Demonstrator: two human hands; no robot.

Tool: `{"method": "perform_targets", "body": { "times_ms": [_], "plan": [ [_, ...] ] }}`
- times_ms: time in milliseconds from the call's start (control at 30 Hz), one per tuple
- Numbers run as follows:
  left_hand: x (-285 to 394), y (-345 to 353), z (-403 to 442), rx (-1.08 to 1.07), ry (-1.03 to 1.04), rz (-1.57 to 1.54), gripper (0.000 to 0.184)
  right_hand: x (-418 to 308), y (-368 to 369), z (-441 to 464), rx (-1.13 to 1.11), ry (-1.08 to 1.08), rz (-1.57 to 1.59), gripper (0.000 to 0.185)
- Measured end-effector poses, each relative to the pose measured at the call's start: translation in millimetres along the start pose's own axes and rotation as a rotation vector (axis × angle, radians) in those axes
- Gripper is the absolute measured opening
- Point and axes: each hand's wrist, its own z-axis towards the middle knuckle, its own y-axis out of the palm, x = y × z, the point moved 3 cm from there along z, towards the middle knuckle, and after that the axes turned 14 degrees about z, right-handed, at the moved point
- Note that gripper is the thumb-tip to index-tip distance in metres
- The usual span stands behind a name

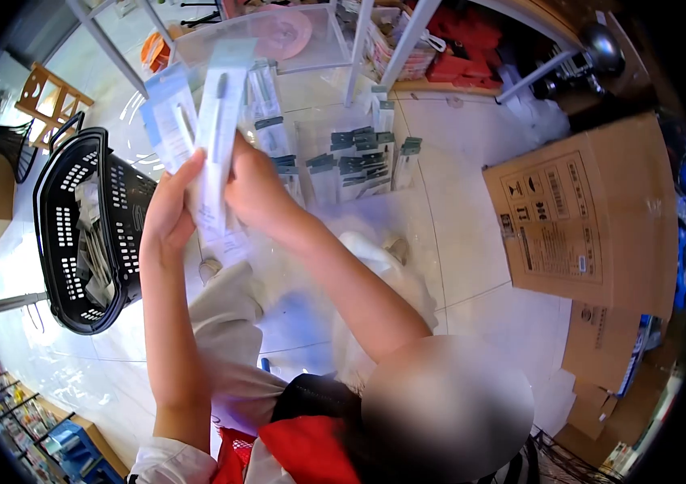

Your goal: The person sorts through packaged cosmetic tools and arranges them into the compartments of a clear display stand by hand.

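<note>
Both hands are raised in front of me, holding slim clear packets (pixel 222 105) with pale blue tops. A thin grey pen-like item shows inside. My left hand (pixel 169 202) is closed round the packets' lower part, its thumb across the front. My right hand (pixel 258 181) grips the same bunch from the right; its fingertips are partly hidden behind it. Another packet (pixel 172 113) fans out to the left. Beyond my hands, several similar packets with dark green tops (pixel 363 165) lie in groups on the tiled floor.
A black plastic basket (pixel 121 218) holding more packets stands at left. Large cardboard boxes (pixel 593 218) stand at right. White rack legs (pixel 359 52) and a clear bin (pixel 311 44) are ahead. A wooden chair (pixel 48 101) is at far left.
</note>
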Motion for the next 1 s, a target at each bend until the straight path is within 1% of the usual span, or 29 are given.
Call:
{"method": "perform_targets", "body": {
  "times_ms": [33,67,100,167,200,267,300,333,367,433,533,567,633,667,733,767,800,833,867,900,933,967,1000],
  "plan": [
    [-0.6,0.6,0.6,0.002,0.006,0.004,0.038,3.0,2.0,-1.2,-0.026,0.057,0.037,0.037],
    [-1.3,0.1,2.5,-0.023,-0.009,-0.007,0.039,7.6,4.7,-2.8,-0.016,0.043,0.027,0.032],
    [3.1,11.0,-0.1,-0.026,0.021,0.0,0.039,10.2,5.3,-3.2,0.018,0.025,-0.005,0.031],
    [-2.7,4.7,5.9,-0.016,0.012,0.051,0.038,11.1,5.2,-4.0,0.081,-0.009,-0.068,0.029],
    [-4.6,6.6,7.5,0.011,0.015,0.067,0.038,3.5,3.9,-7.2,0.205,-0.093,-0.077,0.025],
    [-5.7,14.9,8.8,0.067,0.022,0.1,0.038,6.1,-3.7,-5.2,0.436,-0.182,-0.167,0.022],
    [-6.4,18.0,9.8,0.123,0.04,0.202,0.038,6.3,-10.0,-4.6,0.551,-0.224,-0.213,0.021],
    [-7.7,21.3,11.1,0.179,0.059,0.304,0.038,8.9,-18.8,0.1,0.604,-0.187,-0.172,0.021],
    [-8.8,25.3,12.6,0.233,0.081,0.405,0.039,11.0,-26.7,4.9,0.583,-0.098,-0.126,0.022],
    [-13.0,36.9,12.9,0.244,0.113,0.452,0.04,13.0,-42.7,9.0,0.54,0.076,-0.031,0.023],
    [-20.3,49.3,12.7,0.216,0.119,0.495,0.041,3.0,-61.7,6.8,0.488,0.161,-0.038,0.021],
    [-22.7,50.7,13.3,0.2,0.111,0.436,0.04,-1.0,-68.0,5.9,0.47,0.191,-0.04,0.021],
    [-27.0,52.5,15.7,0.171,0.092,0.318,0.039,-13.5,-82.5,7.5,0.495,0.178,-0.135,0.02],
    [-29.7,51.1,20.2,0.118,0.127,0.245,0.037,-18.1,-91.4,9.1,0.507,0.173,-0.183,0.019],
    [-25.7,50.4,20.0,0.151,0.112,0.239,0.036,-26.7,-128.5,16.0,0.608,-0.02,-0.023,0.014],
    [-25.8,47.5,18.5,0.174,0.102,0.233,0.036,-36.3,-153.8,19.5,0.625,-0.086,-0.027,0.013],
    [-26.7,41.4,18.5,0.137,0.112,0.229,0.038,-55.7,-178.8,21.7,0.609,-0.094,-0.084,0.014],
    [-23.4,41.4,13.7,0.143,0.037,0.232,0.037,-58.0,-205.9,26.7,0.596,-0.079,-0.195,0.014],
    [-25.7,37.1,12.2,0.148,0.036,0.222,0.037,-55.1,-236.7,29.9,0.501,-0.083,-0.502,0.015],
    [-26.3,33.6,14.4,0.159,0.052,0.205,0.037,-39.1,-271.1,31.7,0.395,-0.196,-0.608,0.018],
    [-23.7,36.1,11.1,0.197,0.087,0.224,0.038,-33.3,-297.7,23.0,0.267,-0.106,-0.73,0.023],
    [-25.5,30.0,10.4,0.197,0.108,0.242,0.04,-16.8,-320.9,11.2,0.249,-0.048,-0.742,0.029],
    [-27.3,24.0,3.9,0.201,0.088,0.241,0.041,7.6,-343.8,-0.3,0.219,0.079,-0.974,0.028]
  ]
}}
